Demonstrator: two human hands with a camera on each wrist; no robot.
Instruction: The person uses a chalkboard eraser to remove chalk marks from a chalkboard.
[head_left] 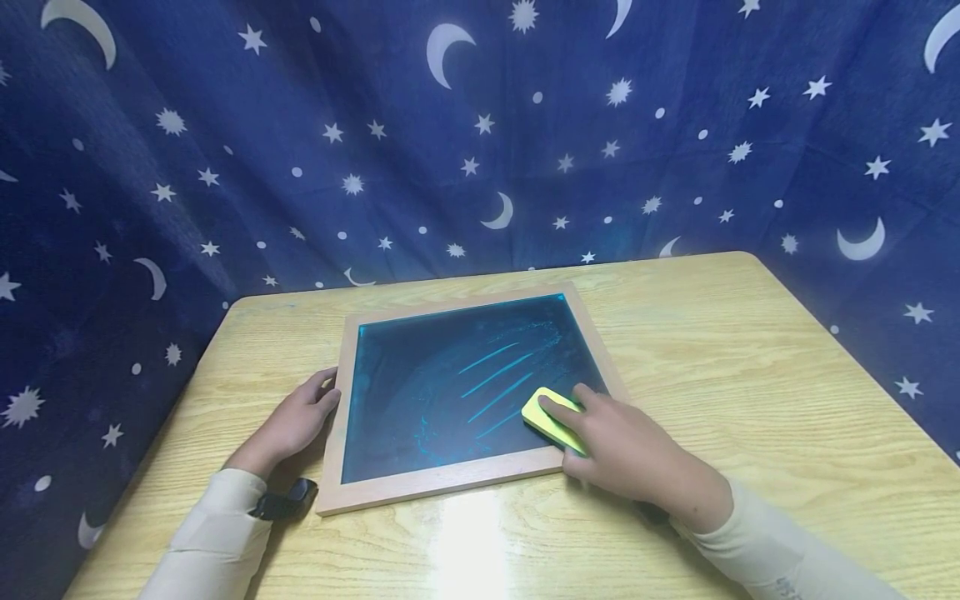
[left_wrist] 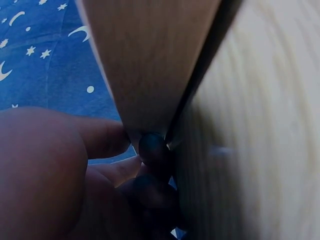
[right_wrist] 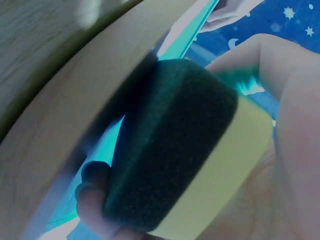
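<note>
A small wood-framed blackboard lies on the table, with several slanting cyan strokes and smudges on its dark surface. At its left edge, my left hand holds the frame. The left wrist view has the thumb and fingertips of that hand at the frame's wooden side, in shadow. My right hand grips a yellow board eraser at the board's lower right. Up close in the right wrist view, the eraser's dark felt faces the board beside the frame, and its yellow back lies against the palm.
The light wood-grain table extends to both sides of the board. Behind it hangs a dark blue cloth with moons and stars. A dark strap is round the left wrist, over the pale sleeve.
</note>
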